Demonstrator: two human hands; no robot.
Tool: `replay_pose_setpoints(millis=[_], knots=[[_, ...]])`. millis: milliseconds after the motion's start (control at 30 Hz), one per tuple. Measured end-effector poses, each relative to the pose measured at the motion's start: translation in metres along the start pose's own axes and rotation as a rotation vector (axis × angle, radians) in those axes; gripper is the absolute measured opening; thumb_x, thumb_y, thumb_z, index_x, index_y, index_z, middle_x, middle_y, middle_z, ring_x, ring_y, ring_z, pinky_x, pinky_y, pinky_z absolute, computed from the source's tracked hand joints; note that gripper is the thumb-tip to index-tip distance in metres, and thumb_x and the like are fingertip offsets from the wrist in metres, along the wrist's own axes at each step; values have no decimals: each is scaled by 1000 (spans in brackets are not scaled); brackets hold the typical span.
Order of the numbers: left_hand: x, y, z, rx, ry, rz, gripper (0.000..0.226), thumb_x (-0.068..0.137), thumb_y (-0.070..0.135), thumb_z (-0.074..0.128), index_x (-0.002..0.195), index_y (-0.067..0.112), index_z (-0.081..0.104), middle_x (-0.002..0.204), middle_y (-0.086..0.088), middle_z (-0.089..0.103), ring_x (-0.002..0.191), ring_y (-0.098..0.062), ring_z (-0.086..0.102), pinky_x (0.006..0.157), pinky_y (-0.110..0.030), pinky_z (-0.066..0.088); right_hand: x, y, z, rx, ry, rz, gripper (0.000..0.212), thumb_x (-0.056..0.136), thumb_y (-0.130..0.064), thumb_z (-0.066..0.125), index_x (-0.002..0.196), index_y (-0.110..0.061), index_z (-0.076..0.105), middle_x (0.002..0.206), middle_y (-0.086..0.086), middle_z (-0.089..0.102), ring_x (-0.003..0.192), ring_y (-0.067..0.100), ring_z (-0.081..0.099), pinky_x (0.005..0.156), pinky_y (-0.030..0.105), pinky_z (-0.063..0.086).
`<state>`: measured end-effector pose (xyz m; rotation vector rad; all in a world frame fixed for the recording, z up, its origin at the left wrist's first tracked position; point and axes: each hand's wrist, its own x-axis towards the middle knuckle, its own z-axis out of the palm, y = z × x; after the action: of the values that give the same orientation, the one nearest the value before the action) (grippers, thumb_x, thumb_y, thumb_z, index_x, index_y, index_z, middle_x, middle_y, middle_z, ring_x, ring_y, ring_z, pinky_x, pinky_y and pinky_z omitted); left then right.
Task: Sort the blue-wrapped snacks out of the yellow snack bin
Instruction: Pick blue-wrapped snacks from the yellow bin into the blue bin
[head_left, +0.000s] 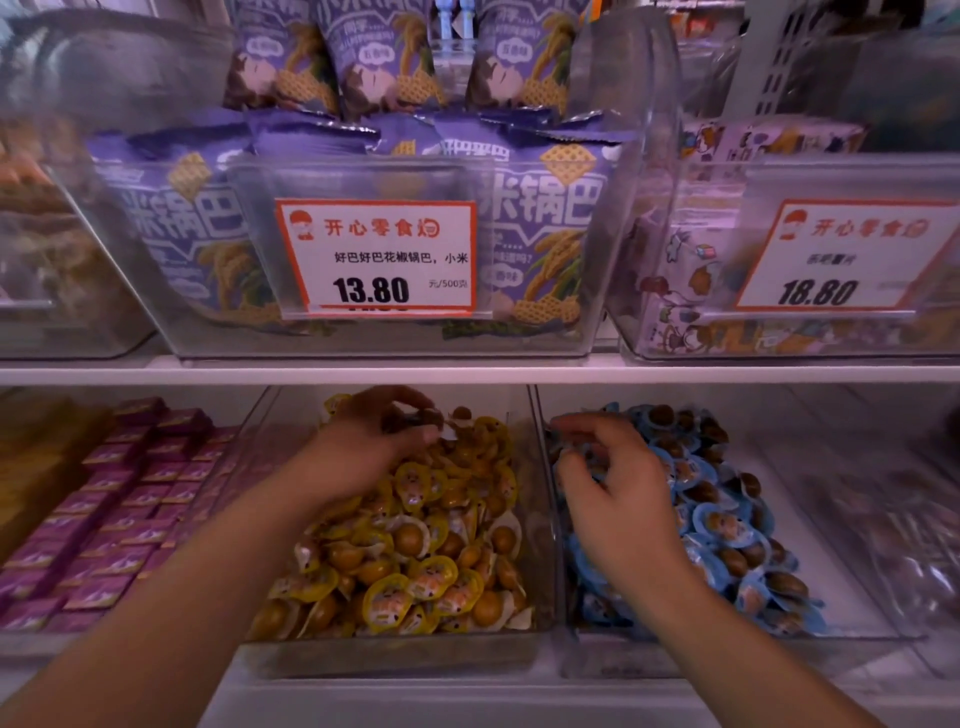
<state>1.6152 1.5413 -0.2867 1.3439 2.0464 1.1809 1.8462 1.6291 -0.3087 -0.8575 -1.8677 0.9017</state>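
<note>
A clear bin (389, 656) on the lower shelf holds a heap of yellow-wrapped snacks (415, 571). To its right, a second clear bin (623, 662) holds blue-wrapped snacks (727, 530). My left hand (374, 441) is deep at the back of the yellow bin, fingers curled, and pinches a small brown snack (420, 417) whose wrapper colour is blurred. My right hand (618, 483) hovers over the left back part of the blue bin. Its curled fingers and thumb hold a blue-wrapped snack (587, 465).
Left of the yellow bin lie rows of small purple packets (119, 499). A white shelf edge (467, 371) runs just above my hands. It carries clear bins of purple snack bags (545, 234) with price cards (376, 258). Another clear bin (883, 519) stands at far right.
</note>
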Motion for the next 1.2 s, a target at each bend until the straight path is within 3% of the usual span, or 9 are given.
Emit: replay_pose_setpoints(millis=[200,300,433,533,633,767,867,1033,1200], knots=[[-69,23,-4,-219,230,45,22,86,9,72,105,19,67,96,8,75,92,-5,69,83,-25,55,-13,-43,-7,120,59,-126,17,91,-24,56,104,-31,65,95,-1,65,85,9,63,72,18,50],[-92,47,20,-131,244,248,31,86,16,73,110,33,63,105,22,68,100,2,63,82,-13,48,-29,-67,-1,434,-222,148,28,91,-42,60,116,-30,64,100,4,70,87,20,68,65,32,54],[-105,58,48,29,102,404,59,87,40,58,141,51,36,132,32,44,126,-5,47,103,-30,43,-39,-79,12,883,-425,480,29,84,-31,69,110,-17,71,112,13,72,99,24,71,79,38,57],[-99,43,46,-77,-172,287,88,84,72,51,150,54,-5,150,37,23,143,7,22,116,-23,26,-25,-66,-1,633,-190,401,16,85,-22,69,101,-21,71,94,10,75,79,19,72,65,32,57],[-87,20,28,-40,-203,215,77,83,76,47,150,51,18,151,32,29,136,14,29,114,-28,35,2,-39,-32,94,10,144,4,93,-19,66,95,-20,63,78,1,70,67,9,67,52,24,49],[-63,0,41,523,-496,246,75,80,77,49,145,41,38,144,16,43,131,-4,43,112,-36,35,14,-1,-40,-591,-169,81,36,92,-29,63,124,-14,61,122,10,61,114,29,57,90,35,47],[-43,-10,64,798,-643,267,90,66,84,46,145,44,28,145,10,39,130,-22,43,112,-46,27,2,0,-19,-369,-236,91,41,97,-36,53,134,-21,56,132,3,55,121,21,53,102,37,45],[0,-19,62,1083,-506,448,84,63,78,55,135,38,39,128,5,50,108,-26,55,97,-47,39,-5,1,7,-63,-215,185,30,101,-27,41,125,-27,58,117,-4,63,110,12,58,97,36,48],[42,-24,36,892,-392,303,71,65,62,67,128,31,51,118,3,60,104,-23,61,83,-35,51,-4,7,3,-33,-235,202,27,101,-31,42,119,-29,61,113,-7,64,109,8,56,98,31,46]])
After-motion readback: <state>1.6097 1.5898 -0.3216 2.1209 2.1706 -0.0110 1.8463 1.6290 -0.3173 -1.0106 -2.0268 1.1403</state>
